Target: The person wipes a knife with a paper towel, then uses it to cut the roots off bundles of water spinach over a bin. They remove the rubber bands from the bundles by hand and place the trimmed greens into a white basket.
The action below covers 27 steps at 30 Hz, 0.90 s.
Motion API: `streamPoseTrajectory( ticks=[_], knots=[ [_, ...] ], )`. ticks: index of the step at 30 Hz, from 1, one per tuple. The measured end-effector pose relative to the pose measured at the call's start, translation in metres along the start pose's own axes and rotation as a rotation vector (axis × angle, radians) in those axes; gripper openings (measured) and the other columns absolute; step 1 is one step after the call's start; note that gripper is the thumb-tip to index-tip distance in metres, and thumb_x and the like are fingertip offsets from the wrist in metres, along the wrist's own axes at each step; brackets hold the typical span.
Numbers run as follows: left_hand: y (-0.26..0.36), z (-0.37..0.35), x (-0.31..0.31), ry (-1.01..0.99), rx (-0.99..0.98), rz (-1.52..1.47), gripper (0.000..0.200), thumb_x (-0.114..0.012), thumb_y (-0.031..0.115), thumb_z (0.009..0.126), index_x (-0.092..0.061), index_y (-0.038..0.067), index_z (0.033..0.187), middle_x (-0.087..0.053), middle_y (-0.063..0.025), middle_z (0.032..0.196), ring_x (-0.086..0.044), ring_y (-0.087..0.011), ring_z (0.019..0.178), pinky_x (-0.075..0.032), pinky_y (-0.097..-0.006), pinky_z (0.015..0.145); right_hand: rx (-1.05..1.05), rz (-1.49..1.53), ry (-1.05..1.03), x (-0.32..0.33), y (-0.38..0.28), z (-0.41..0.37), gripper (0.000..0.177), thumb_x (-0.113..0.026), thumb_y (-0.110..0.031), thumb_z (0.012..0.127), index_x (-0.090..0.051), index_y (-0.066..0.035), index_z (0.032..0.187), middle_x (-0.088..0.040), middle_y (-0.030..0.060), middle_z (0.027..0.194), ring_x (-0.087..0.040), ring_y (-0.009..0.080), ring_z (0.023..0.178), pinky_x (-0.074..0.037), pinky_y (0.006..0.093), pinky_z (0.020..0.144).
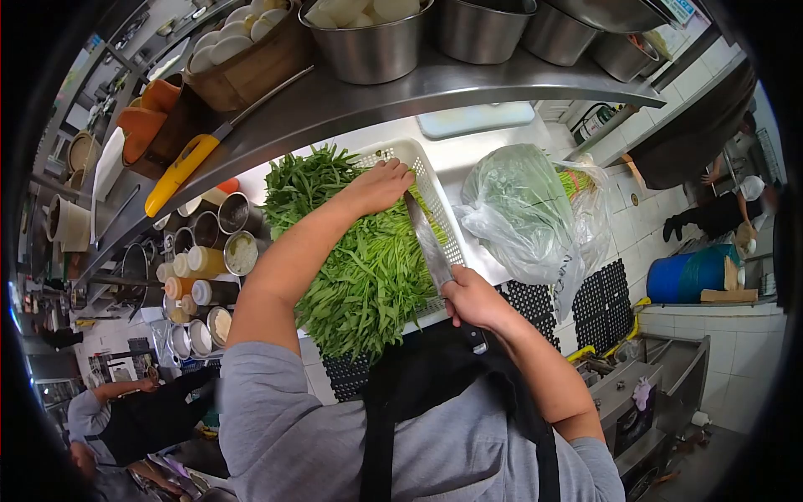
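A big heap of long-leafed greens (368, 276) with thin pale stems lies over a white perforated plastic basket (447, 226). At the basket's far end, my left hand (383, 182) presses down on the greens with its fingers bent and close together; the fingertips are partly hidden. My right hand (473, 299) grips a large kitchen knife (428, 238) by its black handle. The blade points away from me, lying along the right side of the greens with its tip close to my left hand.
Right of the basket are clear plastic bags of greens (523, 209). A white cutting board (477, 120) lies beyond. Overhead, a steel shelf (401, 105) carries metal pots (364, 42) and a yellow-handled tool (182, 174). Bottles (201, 261) stand left. Other people work at both sides.
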<state>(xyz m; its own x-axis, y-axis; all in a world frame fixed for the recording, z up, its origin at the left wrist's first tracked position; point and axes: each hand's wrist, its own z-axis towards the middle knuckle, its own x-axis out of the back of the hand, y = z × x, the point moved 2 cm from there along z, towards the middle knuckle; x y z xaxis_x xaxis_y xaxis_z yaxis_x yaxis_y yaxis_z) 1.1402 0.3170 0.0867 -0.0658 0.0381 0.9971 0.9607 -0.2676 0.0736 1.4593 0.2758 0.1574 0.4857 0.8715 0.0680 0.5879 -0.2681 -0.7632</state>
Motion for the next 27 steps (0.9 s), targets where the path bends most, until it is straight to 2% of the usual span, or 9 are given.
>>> streamPoseTrajectory(
  ticks=[3,4,7,8,9,11,12,16,27],
  knots=[
    [-0.004,-0.003,-0.011,0.082,-0.009,0.000,0.026,-0.055,0.008,0.102,-0.064,0.000,0.125,-0.066,-0.0192,0.130,-0.061,-0.0383,0.133,-0.051,-0.0517,0.115,0.008,-0.038,-0.020,0.009,-0.004,0.001,0.020,-0.053,-0.011,0.108,-0.057,0.008,0.113,-0.063,0.0124,0.073,-0.061,0.0221,0.054,-0.053,0.0396,0.052],
    [-0.006,-0.004,-0.014,0.149,-0.017,-0.009,0.027,-0.057,0.005,0.099,-0.064,0.000,0.125,-0.066,-0.0199,0.130,-0.061,-0.0390,0.132,-0.051,-0.0503,0.115,0.000,-0.034,-0.032,0.014,-0.005,0.000,0.016,-0.055,-0.011,0.107,-0.058,0.004,0.110,-0.062,0.0086,0.073,-0.060,0.0181,0.055,-0.054,0.0353,0.051],
    [-0.010,-0.004,-0.007,0.084,0.017,-0.047,0.029,-0.058,0.003,0.097,-0.064,0.000,0.125,-0.065,-0.0200,0.131,-0.061,-0.0392,0.131,-0.051,-0.0481,0.114,0.023,-0.054,0.053,0.021,-0.011,-0.007,0.016,-0.054,-0.011,0.107,-0.058,0.004,0.110,-0.061,0.0090,0.074,-0.061,0.0186,0.056,-0.054,0.0365,0.051],
    [-0.009,-0.005,-0.007,0.080,0.016,-0.048,0.029,-0.058,0.003,0.097,-0.064,0.000,0.125,-0.065,-0.0200,0.131,-0.061,-0.0392,0.131,-0.051,-0.0481,0.114,0.014,-0.140,0.096,0.022,-0.020,-0.010,0.026,-0.053,-0.014,0.109,-0.060,0.010,0.117,-0.070,0.0216,0.084,-0.071,0.0330,0.066,-0.060,0.0482,0.064],
    [-0.008,-0.007,-0.007,0.100,0.019,-0.060,0.029,-0.059,0.002,0.096,-0.064,0.000,0.124,-0.065,-0.0196,0.130,-0.060,-0.0394,0.131,-0.051,-0.0475,0.114,0.011,-0.132,0.097,0.020,-0.007,0.004,0.026,-0.053,-0.014,0.109,-0.060,0.010,0.117,-0.070,0.0216,0.084,-0.071,0.0330,0.066,-0.060,0.0482,0.064],
    [-0.006,-0.008,-0.006,0.112,0.010,-0.069,0.029,-0.059,0.001,0.094,-0.064,-0.001,0.123,-0.065,-0.0193,0.129,-0.060,-0.0396,0.130,-0.051,-0.0468,0.114,0.309,-0.374,0.298,0.017,0.021,0.044,0.031,-0.055,-0.018,0.108,-0.061,0.011,0.118,-0.073,0.0353,0.094,-0.075,0.0516,0.085,-0.061,0.0584,0.084],
    [-0.005,-0.009,-0.005,0.130,0.022,-0.074,0.029,-0.059,0.000,0.094,-0.063,-0.001,0.122,-0.065,-0.0193,0.128,-0.060,-0.0400,0.129,-0.051,-0.0473,0.114,0.242,-0.313,0.296,0.009,0.012,0.050,0.033,-0.056,-0.020,0.107,-0.061,0.011,0.115,-0.072,0.0432,0.103,-0.071,0.0610,0.103,-0.055,0.0635,0.100],
    [-0.003,-0.012,-0.005,0.159,0.049,-0.056,0.029,-0.059,-0.001,0.092,-0.062,-0.001,0.122,-0.065,-0.0201,0.125,-0.060,-0.0410,0.128,-0.051,-0.0482,0.113,0.338,-0.470,0.455,-0.015,-0.004,0.078,0.030,-0.057,-0.018,0.107,-0.061,0.011,0.112,-0.073,0.0411,0.101,-0.072,0.0597,0.101,-0.055,0.0654,0.097],
    [-0.004,-0.014,-0.010,0.183,0.091,-0.101,0.032,-0.057,-0.003,0.092,-0.061,0.001,0.124,-0.064,-0.0192,0.125,-0.060,-0.0403,0.127,-0.051,-0.0488,0.112,0.258,-0.539,0.393,-0.032,0.010,0.067,0.027,-0.058,-0.017,0.107,-0.057,0.008,0.115,-0.074,0.0384,0.100,-0.072,0.0595,0.098,-0.056,0.0665,0.093]
  ],
)
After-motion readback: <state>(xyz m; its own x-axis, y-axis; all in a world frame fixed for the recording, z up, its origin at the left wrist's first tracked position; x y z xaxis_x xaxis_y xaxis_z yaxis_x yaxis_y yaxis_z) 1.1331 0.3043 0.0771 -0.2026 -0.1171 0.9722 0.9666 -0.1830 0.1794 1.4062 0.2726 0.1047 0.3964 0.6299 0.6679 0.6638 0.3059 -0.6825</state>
